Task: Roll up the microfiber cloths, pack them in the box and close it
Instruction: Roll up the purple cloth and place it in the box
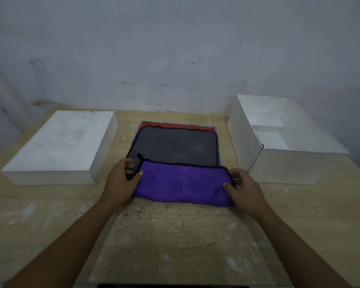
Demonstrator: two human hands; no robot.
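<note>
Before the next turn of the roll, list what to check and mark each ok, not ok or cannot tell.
1. Left hand pinches the left end of the top cloth: ok.
2. Right hand pinches its right end: ok.
3. Folded purple edge runs roughly straight across the grey face: ok.
4. Orange cloth underneath not caught in the fold: cannot tell, its near edge is hidden.
5. Box at the right stands open: ok.
6. Lid at the left lies apart from the cloths: ok.
</note>
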